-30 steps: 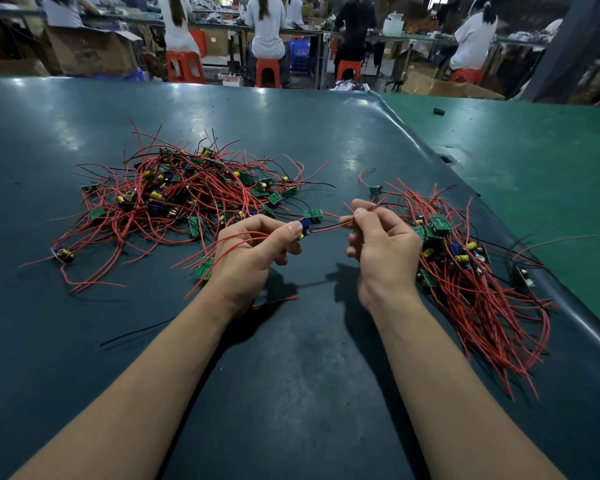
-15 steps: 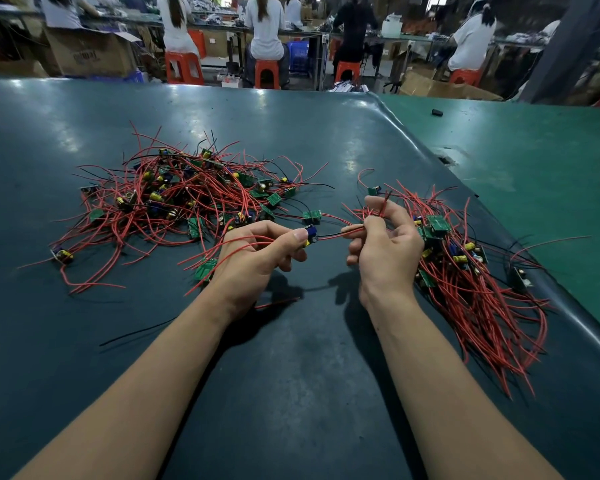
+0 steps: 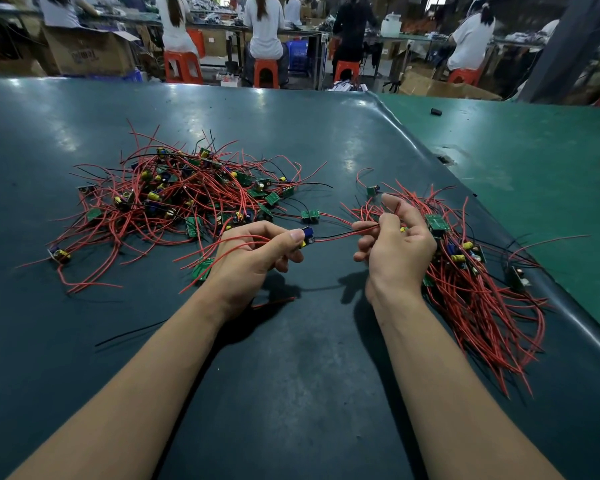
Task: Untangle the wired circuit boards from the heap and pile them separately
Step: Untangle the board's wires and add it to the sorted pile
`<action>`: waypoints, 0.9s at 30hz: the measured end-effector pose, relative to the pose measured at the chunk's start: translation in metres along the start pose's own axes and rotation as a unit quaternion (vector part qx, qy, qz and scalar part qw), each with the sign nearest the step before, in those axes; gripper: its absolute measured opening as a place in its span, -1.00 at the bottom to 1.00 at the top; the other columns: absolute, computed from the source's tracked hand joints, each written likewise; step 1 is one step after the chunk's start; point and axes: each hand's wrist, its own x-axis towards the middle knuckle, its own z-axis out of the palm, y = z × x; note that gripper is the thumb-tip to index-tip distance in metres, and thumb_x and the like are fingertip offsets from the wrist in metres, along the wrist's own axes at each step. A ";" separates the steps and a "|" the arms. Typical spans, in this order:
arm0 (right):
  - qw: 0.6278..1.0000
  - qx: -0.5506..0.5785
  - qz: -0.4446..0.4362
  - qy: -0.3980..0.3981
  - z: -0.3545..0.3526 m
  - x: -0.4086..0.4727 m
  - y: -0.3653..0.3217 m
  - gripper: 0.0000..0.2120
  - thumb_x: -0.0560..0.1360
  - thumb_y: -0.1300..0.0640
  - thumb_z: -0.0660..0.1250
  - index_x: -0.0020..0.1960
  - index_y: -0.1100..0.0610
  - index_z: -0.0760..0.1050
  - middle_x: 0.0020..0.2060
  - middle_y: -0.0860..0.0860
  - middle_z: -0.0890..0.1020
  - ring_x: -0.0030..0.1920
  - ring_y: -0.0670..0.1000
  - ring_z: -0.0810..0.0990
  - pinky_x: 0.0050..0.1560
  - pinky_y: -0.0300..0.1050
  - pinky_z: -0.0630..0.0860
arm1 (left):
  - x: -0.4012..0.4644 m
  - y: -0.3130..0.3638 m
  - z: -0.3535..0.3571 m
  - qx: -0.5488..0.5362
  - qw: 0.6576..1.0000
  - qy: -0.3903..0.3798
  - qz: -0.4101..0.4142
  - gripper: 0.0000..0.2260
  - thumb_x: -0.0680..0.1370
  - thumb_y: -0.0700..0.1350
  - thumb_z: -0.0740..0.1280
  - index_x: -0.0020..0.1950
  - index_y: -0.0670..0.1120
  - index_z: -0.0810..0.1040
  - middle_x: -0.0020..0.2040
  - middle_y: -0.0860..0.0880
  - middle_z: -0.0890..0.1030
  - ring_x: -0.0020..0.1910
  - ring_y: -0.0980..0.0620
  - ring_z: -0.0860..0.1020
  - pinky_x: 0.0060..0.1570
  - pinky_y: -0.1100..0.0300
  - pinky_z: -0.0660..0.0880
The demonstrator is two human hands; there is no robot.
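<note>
Both hands pinching one wired board, head view: left hand [image 3: 253, 258] grips board [image 3: 306, 236] btwn thumb & fingers, right hand [image 3: 395, 244] pinches its leads.
Board held btwn heap [image 3: 187, 199] & sorted pile [image 3: 471, 271]; prob. light, wires floppy & snag-prone, so hold by board edge, not leads.

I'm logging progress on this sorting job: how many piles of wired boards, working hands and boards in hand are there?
Piles of red-wired green circuit boards: 2, tangled heap and sorted pile
Bare hands: 2, left hand, right hand
Boards in hand: 1, blue-capped board
Total: 5
</note>
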 end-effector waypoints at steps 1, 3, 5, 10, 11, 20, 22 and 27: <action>1.000 -0.003 -0.004 -0.001 0.000 0.000 0.000 -0.72 0.56 0.35 0.12 0.03 0.09 0.55 -0.51 0.06 0.60 -0.60 -0.07 0.41 -0.61 -0.28 0.33 | 0.000 0.001 0.000 -0.003 1.000 -0.001 -0.002 -0.86 0.41 0.00 0.48 -0.30 -0.01 0.66 -0.31 -0.08 0.65 -0.33 -0.01 0.51 -0.28 0.23 0.48; 1.000 -0.004 -0.012 -0.005 0.000 -0.001 0.001 -0.71 0.57 0.35 0.11 0.01 0.12 0.56 -0.51 0.06 0.61 -0.59 -0.07 0.42 -0.61 -0.28 0.34 | -0.001 0.002 0.000 -0.011 1.000 -0.002 -0.003 -0.84 0.37 0.05 0.50 -0.30 -0.02 0.66 -0.31 -0.08 0.65 -0.33 -0.01 0.50 -0.29 0.23 0.47; 1.000 0.013 -0.006 -0.015 0.000 -0.001 0.001 -0.75 0.60 0.34 0.12 0.07 0.13 0.54 -0.47 0.06 0.63 -0.59 -0.08 0.43 -0.61 -0.26 0.37 | 0.000 0.002 0.000 -0.023 1.000 0.007 -0.003 -0.83 0.35 0.05 0.50 -0.32 -0.02 0.65 -0.32 -0.08 0.64 -0.35 -0.01 0.49 -0.29 0.22 0.46; 0.976 0.023 0.157 -0.151 0.007 -0.009 -0.001 -0.74 0.56 -0.06 0.31 0.06 0.14 0.49 -0.26 0.07 0.69 -0.51 -0.04 0.56 -0.57 -0.26 0.46 | 0.004 0.003 0.001 -0.118 0.990 0.075 -0.008 -0.82 0.40 -0.10 0.50 -0.40 -0.03 0.64 -0.41 -0.01 0.59 -0.35 -0.02 0.43 -0.36 0.28 0.44; 0.965 -0.011 0.180 -0.190 0.008 -0.013 0.000 -0.72 0.53 -0.09 0.33 0.00 0.13 0.54 -0.30 0.03 0.67 -0.50 -0.05 0.56 -0.56 -0.26 0.46 | 0.003 0.003 0.001 -0.121 0.990 0.073 -0.010 -0.84 0.38 -0.09 0.47 -0.41 -0.02 0.63 -0.42 -0.01 0.59 -0.34 -0.02 0.43 -0.36 0.29 0.44; 0.977 -0.030 0.131 -0.169 0.007 -0.013 0.001 -0.80 0.57 0.18 0.34 -0.19 0.15 0.66 -0.47 -0.07 0.49 -0.53 -0.14 0.40 -0.57 -0.31 0.32 | 0.001 0.003 0.002 -0.059 0.997 0.044 -0.015 -0.84 0.38 -0.09 0.50 -0.39 -0.02 0.63 -0.39 -0.06 0.61 -0.39 0.00 0.47 -0.32 0.25 0.44; 0.984 0.018 0.135 -0.119 0.004 -0.006 -0.003 -0.80 0.58 0.20 0.32 -0.19 0.18 0.64 -0.49 -0.07 0.48 -0.54 -0.15 0.38 -0.58 -0.33 0.29 | 0.002 0.003 0.001 -0.056 0.997 0.048 -0.010 -0.83 0.39 -0.07 0.46 -0.40 -0.02 0.62 -0.39 -0.06 0.61 -0.38 -0.01 0.45 -0.33 0.26 0.43; 0.971 0.139 0.180 -0.069 0.003 -0.002 -0.007 -0.71 0.62 0.17 0.20 -0.22 0.21 0.55 -0.53 -0.07 0.41 -0.58 -0.14 0.32 -0.60 -0.32 0.21 | 0.000 0.003 0.001 -0.048 0.999 0.025 -0.006 -0.83 0.40 -0.06 0.47 -0.39 -0.04 0.61 -0.37 -0.09 0.62 -0.42 0.02 0.44 -0.36 0.29 0.42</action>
